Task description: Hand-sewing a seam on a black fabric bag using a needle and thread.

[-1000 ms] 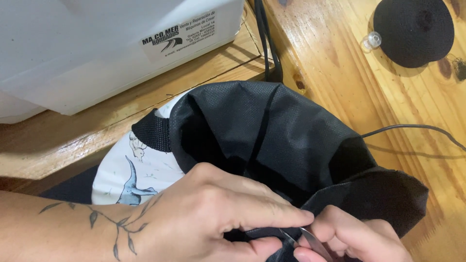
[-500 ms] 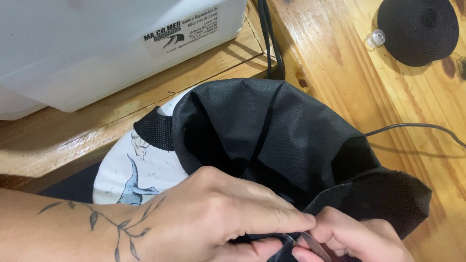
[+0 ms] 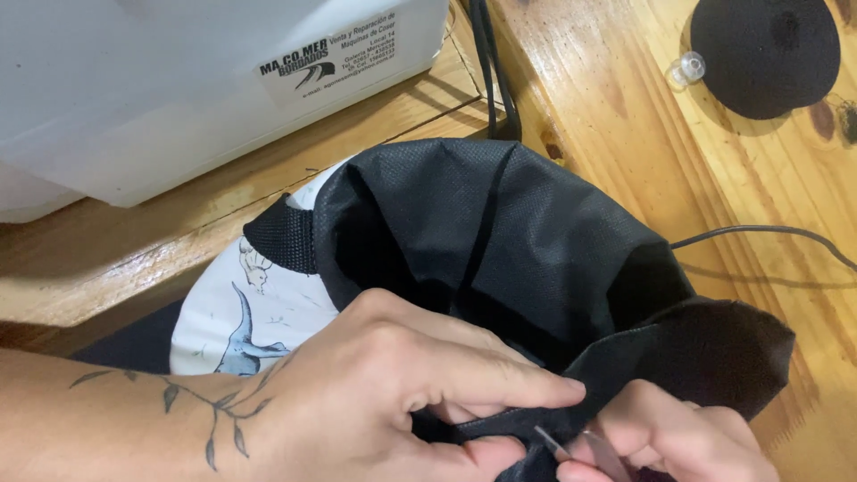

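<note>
Black fabric bag [image 3: 536, 259]: on wooden table [image 3: 625, 152], mouth open, rim at bottom centre. L hand [image 3: 393, 393] fingers closed, pinching rim fabric. R hand [image 3: 669, 442] gripping small metal tool [image 3: 571, 448], prob. needle/snips, at rim edge. Rim work looks underway, unfinished. Around: white machine [image 3: 178, 80] top L, printed white cloth [image 3: 250, 312] under bag, black cable [image 3: 768, 236], black round disc [image 3: 763, 54] top R. Nothing blocking.

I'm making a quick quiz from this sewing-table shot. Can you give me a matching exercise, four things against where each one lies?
Things:
1 white machine
2 round black pad
3 black fabric bag
4 left hand

Places:
A top right corner of the wooden table
B centre, mouth open
C top left
D bottom, pinching the bag's edge

Pairs: 1-C, 2-A, 3-B, 4-D
</note>
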